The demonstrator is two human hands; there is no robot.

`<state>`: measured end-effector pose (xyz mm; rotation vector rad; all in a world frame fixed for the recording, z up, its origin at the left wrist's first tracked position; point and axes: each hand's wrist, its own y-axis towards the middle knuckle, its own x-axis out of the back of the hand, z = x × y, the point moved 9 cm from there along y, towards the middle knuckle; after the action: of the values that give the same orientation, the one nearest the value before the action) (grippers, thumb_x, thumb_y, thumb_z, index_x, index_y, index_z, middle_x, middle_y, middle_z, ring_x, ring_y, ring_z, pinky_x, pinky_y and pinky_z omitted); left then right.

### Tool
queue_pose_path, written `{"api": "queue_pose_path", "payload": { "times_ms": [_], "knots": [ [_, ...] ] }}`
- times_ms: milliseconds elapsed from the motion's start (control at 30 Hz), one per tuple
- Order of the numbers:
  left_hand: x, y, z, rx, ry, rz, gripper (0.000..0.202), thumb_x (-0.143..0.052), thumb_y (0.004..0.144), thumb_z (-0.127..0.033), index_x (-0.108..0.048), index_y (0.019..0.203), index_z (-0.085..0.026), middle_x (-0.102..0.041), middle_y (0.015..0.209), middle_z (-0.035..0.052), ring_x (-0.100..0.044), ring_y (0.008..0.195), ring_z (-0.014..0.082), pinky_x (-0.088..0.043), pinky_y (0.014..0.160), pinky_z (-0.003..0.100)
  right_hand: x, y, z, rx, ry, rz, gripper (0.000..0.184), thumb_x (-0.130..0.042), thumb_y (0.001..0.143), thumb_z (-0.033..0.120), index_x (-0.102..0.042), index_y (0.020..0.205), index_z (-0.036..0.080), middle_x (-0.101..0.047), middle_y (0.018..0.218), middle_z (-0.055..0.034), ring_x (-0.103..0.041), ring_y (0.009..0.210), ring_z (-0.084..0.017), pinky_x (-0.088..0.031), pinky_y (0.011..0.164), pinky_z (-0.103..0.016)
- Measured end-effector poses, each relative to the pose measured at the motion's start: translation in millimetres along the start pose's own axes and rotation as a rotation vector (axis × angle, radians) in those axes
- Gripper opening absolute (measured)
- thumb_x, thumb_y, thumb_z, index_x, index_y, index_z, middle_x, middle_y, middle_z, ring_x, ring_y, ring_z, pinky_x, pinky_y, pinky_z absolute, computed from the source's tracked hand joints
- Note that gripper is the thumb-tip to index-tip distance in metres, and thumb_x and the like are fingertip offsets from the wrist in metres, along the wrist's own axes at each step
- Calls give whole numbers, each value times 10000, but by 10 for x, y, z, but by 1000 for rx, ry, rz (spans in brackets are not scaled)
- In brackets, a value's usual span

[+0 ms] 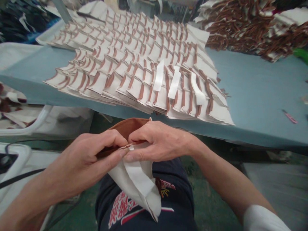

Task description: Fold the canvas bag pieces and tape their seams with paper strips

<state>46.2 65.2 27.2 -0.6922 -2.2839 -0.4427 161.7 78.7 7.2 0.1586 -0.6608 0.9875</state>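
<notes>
Head view: left hand (92, 157) and right hand (160, 141), both pinched closed, grip a brown-and-white fabric piece (118, 175) by its edge between them, apparently keeping a white strip (140, 178) aligned. Beyond them, three loose strips (174, 82) lie atop overlapped fabric panels (99, 81), seemingly for reach.

Your left hand (93, 154) and right hand (156, 141) meet almost fingertip to fingertip, each pinching between thumb (137, 156) and bent fingers (112, 138), your forearms (221, 171) angling inward from either side.

A pink tool (290, 116) lies on the blue table (257, 86), a white bin (69, 123) at left.
</notes>
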Motion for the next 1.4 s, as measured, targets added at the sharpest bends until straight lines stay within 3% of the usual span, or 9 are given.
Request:
{"api": "queue_pose_path", "payload": {
  "times_ms": [167,333,533,700,833,933,1100,1233,1400],
  "knots": [
    [-27,-90,145,54,-38,19,255,-639,1052,-360,-786,874,-254,-771,725,-74,-690,587,98,-471,544,149,-58,-26,22,70,103,-7,298,-560,1070,357,-512,808,222,-466,704,70,-439,650,-111,-282,674,-308],
    [-40,-162,234,116,-29,-9,248,-640,1032,-367,-779,869,-245,-757,706,-62,-655,564,109,-448,513,169,-117,38,48,16,44,-17,230,-492,977,215,-419,761,243,-417,692,62,-408,645,-124,-274,668,-316],
    [-99,-234,363,193,-110,-67,255,-639,1064,-388,-750,889,-240,-669,610,-82,-553,487,103,-358,434,184,-163,88,24,-11,-267,-149,262,-519,952,194,-337,778,268,-447,711,43,-353,678,-150,-209,663,-354],
    [-203,-266,402,234,-163,-42,291,-628,1077,-414,-732,877,-230,-640,598,-81,-510,474,101,-316,413,197,-210,43,-44,13,-125,-130,237,-456,984,222,-327,791,271,-427,718,44,-369,669,-151,-247,669,-340],
    [-152,-247,329,228,-94,-58,281,-628,1070,-424,-757,902,-240,-702,672,-67,-589,551,114,-420,512,197,-186,3,-34,18,-29,-127,196,-467,948,250,-369,779,260,-450,725,45,-401,675,-145,-267,684,-334],
    [-115,-231,229,185,-33,-33,250,-620,1068,-394,-775,936,-248,-804,808,-46,-692,667,128,-494,617,191,-158,-4,-29,1,1,-144,212,-494,918,256,-378,741,251,-435,691,56,-380,646,-133,-258,672,-334],
    [-42,-241,111,150,78,-52,263,-579,1081,-358,-801,990,-251,-835,852,-35,-688,669,124,-529,667,190,-142,-1,-30,-26,63,-157,234,-552,880,278,-402,704,241,-401,649,72,-378,619,-119,-256,659,-333],
    [-33,-240,-26,-24,179,-85,214,-565,1090,-277,-775,1056,-262,-862,892,-39,-705,603,115,-580,693,200,-124,-6,4,-80,17,-195,223,-594,846,266,-436,690,236,-399,641,71,-380,621,-121,-271,658,-325],
    [-38,-317,-66,-187,291,-138,202,-527,1127,-203,-703,1128,-302,-859,894,-55,-801,673,138,-579,636,199,-118,-11,24,-125,-18,-264,180,-595,805,211,-474,673,232,-452,638,56,-365,640,-132,-275,655,-325]
  ]
}}
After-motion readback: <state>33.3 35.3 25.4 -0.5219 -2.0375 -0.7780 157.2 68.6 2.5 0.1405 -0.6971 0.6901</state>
